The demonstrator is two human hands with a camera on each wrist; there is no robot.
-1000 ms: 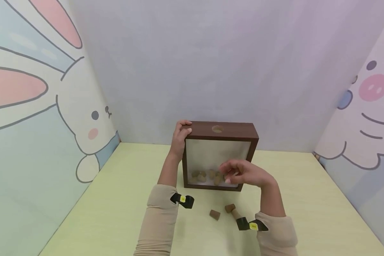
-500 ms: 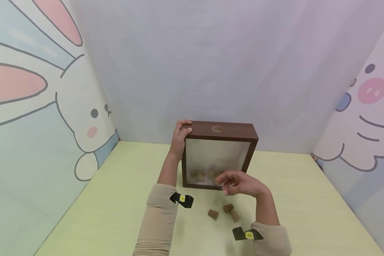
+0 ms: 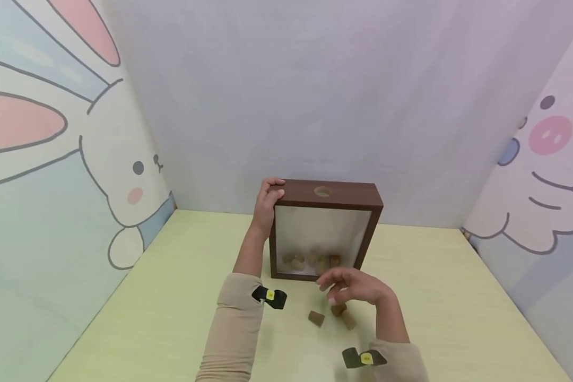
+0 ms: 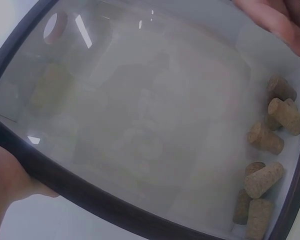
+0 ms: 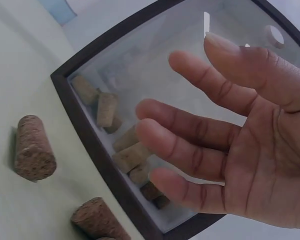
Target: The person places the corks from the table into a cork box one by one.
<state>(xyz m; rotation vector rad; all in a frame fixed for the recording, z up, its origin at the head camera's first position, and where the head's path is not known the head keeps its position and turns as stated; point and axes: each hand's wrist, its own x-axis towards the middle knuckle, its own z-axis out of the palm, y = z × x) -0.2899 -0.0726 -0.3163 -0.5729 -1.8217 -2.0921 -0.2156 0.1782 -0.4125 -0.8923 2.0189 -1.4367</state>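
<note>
A dark brown wooden box frame with a clear front stands upright on the table, a round hole in its top. My left hand grips its upper left corner, thumb and fingers over the top edge. Several corks lie inside along the bottom. In front of the lower right of the box, my right hand hovers with fingers loosely bent and nothing in them. Below it, loose corks lie on the table: one apart on the left, another close to a third, partly hidden by the hand.
The pale yellow-green table runs back to a plain whitish wall. Side panels carry a cartoon rabbit on the left and a pink-nosed animal on the right. A black strap sits on the left sleeve.
My right hand has moved down and slightly left, from in front of the clear panel to just over the loose corks. The left hand keeps its grip on the box corner.
</note>
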